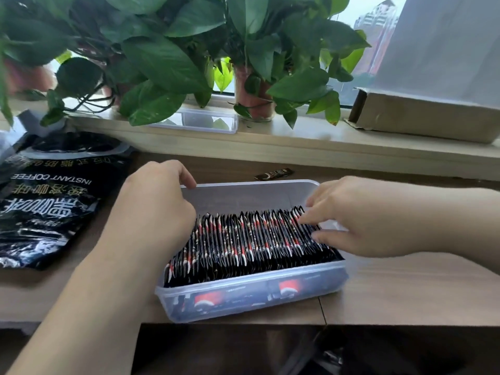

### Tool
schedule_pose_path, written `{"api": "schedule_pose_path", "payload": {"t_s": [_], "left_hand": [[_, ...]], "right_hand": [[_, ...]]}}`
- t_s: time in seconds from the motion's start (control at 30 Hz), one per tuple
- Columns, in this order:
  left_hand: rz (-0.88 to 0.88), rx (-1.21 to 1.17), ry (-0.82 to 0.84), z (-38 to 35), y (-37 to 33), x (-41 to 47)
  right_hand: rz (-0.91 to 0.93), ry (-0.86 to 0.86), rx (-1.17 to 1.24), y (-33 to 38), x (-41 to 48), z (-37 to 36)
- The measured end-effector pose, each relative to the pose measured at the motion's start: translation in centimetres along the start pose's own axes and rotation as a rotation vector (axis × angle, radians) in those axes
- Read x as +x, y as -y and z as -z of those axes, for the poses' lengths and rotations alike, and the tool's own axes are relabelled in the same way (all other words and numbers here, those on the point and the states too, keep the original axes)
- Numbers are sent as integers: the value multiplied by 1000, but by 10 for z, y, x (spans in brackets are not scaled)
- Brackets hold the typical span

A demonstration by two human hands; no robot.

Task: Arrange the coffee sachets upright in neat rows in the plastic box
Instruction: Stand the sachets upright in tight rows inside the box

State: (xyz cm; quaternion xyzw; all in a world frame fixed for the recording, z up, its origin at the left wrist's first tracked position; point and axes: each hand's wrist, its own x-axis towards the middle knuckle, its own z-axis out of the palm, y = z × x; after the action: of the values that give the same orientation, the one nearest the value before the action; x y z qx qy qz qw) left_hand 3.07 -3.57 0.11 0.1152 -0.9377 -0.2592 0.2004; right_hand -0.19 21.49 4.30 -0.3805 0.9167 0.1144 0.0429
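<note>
Plainly, left hand (159, 193) gripped far-left rim of clear rectangular plastic box (243, 196), fingers curled over it. Right hand (351, 212), blurred, fingers seemingly outstretched, pressed black-and-red coffee sachets (243, 244) standing rowed inside; box on pale wooden desk (405, 288).

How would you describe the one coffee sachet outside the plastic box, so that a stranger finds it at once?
Find the clear plastic box in the middle of the wooden table. Just beyond its far rim, toward the windowsill, one dark sachet lies flat on the table. Unlike the sachets packed upright in the box, it lies alone.
</note>
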Motion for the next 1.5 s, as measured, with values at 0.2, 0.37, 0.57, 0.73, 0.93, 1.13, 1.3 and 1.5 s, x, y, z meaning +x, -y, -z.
{"api": "schedule_pose_path", "payload": {"t_s": [0.2, 0.37, 0.57, 0.73, 0.93, 1.13, 1.3, 1.5], "left_hand": [[25, -44, 19, -2, -6, 0], [-5, -126, 44, -7, -5, 5], [-22, -222, 37, -11, -4, 8], [-161, -261, -11, -8, -3, 8], [-441, -279, 157, 11, -8, -4], [-390, 150, 541, 5, -13, -12], [-439, 216, 543, 0, -10, -12], [-465, 221, 558, -3, -16, -6]], "right_hand": [[-27, 141, -9, -7, 9, -5], [-56, 278, -86, -8, 8, -1], [-34, 105, 59, -13, 2, -10], [-79, -355, 325, -21, -2, -10], [-151, -584, 502, 2, -5, -22], [-180, -335, 553, 22, 4, -28], [-196, -173, 504, 22, 1, -25], [-191, -134, 449, 4, -10, -28]]}}
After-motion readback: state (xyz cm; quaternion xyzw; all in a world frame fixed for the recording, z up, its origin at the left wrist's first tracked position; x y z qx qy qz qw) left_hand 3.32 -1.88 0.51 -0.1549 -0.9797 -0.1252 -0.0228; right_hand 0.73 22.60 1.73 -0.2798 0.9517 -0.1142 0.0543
